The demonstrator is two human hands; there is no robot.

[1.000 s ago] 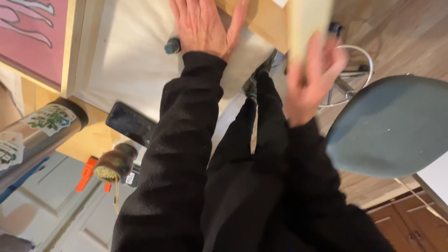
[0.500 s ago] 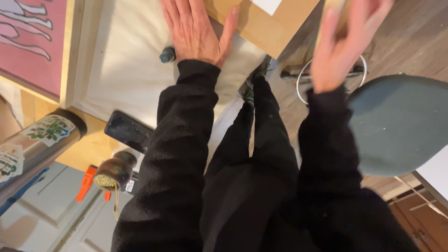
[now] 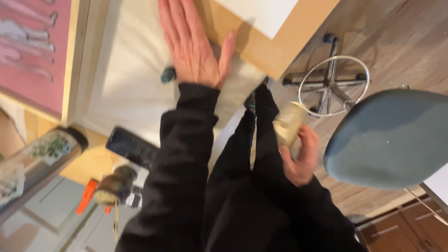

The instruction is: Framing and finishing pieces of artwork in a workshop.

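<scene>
My left hand (image 3: 193, 44) lies flat, fingers spread, on a white sheet (image 3: 126, 79) next to a tan cardboard panel (image 3: 261, 44) with a white sheet on top. A small dark teal object (image 3: 168, 74) sits by that wrist. Down beside my legs, my right hand (image 3: 301, 158) grips a pale cream block (image 3: 288, 123), blurred by motion. Both arms wear black sleeves.
A grey-blue stool seat (image 3: 389, 137) with a chrome foot ring (image 3: 333, 79) stands at the right on the wood floor. A black phone (image 3: 130, 147), a patterned cylinder (image 3: 46, 154), a round brush (image 3: 114, 186), an orange tool (image 3: 86, 196) and a pink picture (image 3: 28, 51) sit left.
My right hand has come down from beside the cardboard panel to beside my legs, still holding the pale block. The left hand stays flat on the sheet.
</scene>
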